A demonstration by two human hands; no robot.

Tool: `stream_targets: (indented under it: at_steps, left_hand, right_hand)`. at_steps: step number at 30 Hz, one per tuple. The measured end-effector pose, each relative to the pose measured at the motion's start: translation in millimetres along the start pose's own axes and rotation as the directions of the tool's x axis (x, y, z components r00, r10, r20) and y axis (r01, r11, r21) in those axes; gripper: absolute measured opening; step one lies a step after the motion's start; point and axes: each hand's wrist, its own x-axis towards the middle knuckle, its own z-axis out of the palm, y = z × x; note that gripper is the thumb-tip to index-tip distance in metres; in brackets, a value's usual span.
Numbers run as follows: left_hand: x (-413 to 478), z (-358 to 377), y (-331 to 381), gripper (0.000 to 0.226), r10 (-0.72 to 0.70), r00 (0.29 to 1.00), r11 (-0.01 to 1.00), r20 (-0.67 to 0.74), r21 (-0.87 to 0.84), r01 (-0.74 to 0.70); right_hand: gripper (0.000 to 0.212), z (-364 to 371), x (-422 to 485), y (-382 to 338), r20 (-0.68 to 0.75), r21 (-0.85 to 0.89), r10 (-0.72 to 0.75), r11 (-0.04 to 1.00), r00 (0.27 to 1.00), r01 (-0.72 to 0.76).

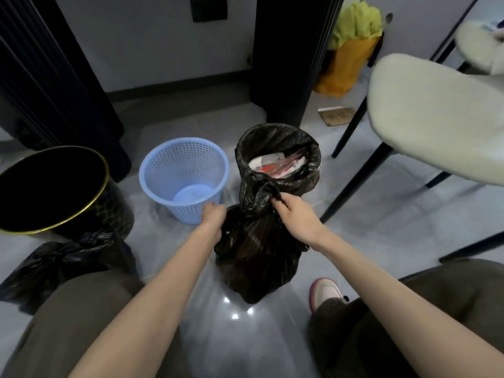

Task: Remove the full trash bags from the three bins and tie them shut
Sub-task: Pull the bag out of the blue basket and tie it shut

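Note:
A full black trash bag (pixel 256 249) stands on the floor between my knees, its top twisted into a knot (pixel 259 186). My right hand (pixel 296 214) pinches the bag's gathered plastic just beside that knot. My left hand (pixel 214 214) hovers at the bag's left shoulder, in front of the blue basket, fingers curled away from view. Whether it holds any plastic is hidden. Behind the bag, the right bin (pixel 278 143) has a black liner with white and red rubbish inside. The blue mesh basket (pixel 184 175) and the black gold-rimmed bin (pixel 54 186) have no bags in them.
A second black bag (pixel 68 260) lies on the floor at the lower left by my left knee. A pale chair (pixel 436 118) with black legs stands to the right. An orange bag (pixel 346 64) and a flat booklet (pixel 336 115) are behind it. My shoe (pixel 326 291) is near the bag.

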Motion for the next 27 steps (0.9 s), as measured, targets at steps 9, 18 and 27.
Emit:
stream_targets:
  at_steps: [9,18,27]
  left_hand:
    - [-139,-1,55,0.091,0.144,0.822,0.782,0.551,0.445,-0.436]
    - [-129,-6,28,0.017,0.378,0.899,0.777,0.22,0.452,-0.437]
    - [-114,-29,26,0.023,0.252,0.966,0.965,-0.048,0.087,-0.248]
  right_hand:
    - [0.021,52,-20,41,0.01,0.148,0.128,0.981,0.992,-0.128]
    - [0.026,34,-32,59,0.142,0.053,0.127,0.989,0.982,-0.135]
    - [0.024,-22,-46,93,-0.132,-0.188,0.3,0.928,0.945,-0.321]
